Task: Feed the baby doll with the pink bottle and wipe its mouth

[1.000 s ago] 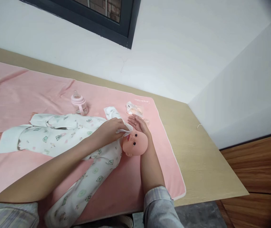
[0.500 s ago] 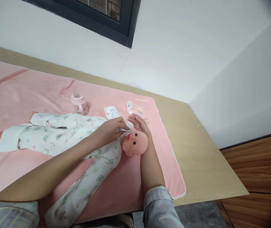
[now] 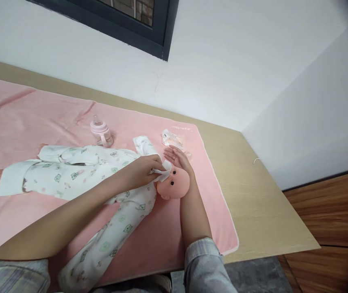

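From here I see, nearest the person, the printed white fabric sleeve stretched below the left forearm. Its wearer, a bald, pinkish smooth-skinned doll, lies face up between the two arms. The left hand, fingers closed in a pinch, holds a thin white cloth over the doll's mouth. The right hand lies open, palm up, beside the head; whether it bears any weight I can't tell. Just beyond its fingers sits a crinkled clear plastic packet; beyond the left hand, a pink-topped clear bottle stands on the soft pink blanket.
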{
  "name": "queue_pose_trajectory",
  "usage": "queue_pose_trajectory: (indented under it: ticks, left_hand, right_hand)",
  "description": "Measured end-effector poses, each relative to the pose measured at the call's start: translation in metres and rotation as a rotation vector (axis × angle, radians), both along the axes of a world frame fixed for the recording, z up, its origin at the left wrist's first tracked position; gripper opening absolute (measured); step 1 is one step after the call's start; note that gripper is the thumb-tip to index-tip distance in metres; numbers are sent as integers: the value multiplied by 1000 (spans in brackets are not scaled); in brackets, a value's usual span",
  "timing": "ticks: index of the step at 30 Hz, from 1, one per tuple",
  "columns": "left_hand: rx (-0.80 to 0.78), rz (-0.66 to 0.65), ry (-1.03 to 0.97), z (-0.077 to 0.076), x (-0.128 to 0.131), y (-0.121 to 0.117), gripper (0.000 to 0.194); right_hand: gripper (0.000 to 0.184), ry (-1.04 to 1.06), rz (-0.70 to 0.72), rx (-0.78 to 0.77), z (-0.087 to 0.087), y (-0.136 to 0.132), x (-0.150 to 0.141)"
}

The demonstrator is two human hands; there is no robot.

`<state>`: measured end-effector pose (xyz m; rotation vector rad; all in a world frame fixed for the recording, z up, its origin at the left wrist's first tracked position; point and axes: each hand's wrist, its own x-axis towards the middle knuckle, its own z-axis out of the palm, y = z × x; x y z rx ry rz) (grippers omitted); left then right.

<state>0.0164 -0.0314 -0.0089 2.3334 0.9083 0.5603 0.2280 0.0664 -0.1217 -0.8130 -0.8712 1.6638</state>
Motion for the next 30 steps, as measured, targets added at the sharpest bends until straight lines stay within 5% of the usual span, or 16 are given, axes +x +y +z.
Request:
queue_pose_trajectory:
  ticks: [15, 22, 30]
  left_hand:
    - [-10, 63, -34, 0, -1, 5, 27]
    - [-87, -22, 65, 14, -8, -1, 18]
    - [-65, 46, 140, 8, -2, -4, 14]
  right_hand:
    - [33, -15, -18, 19, 10, -10, -3]
    - [31, -18, -42, 29, 21, -22, -5]
    - [25, -33, -43, 3, 23, -18, -7]
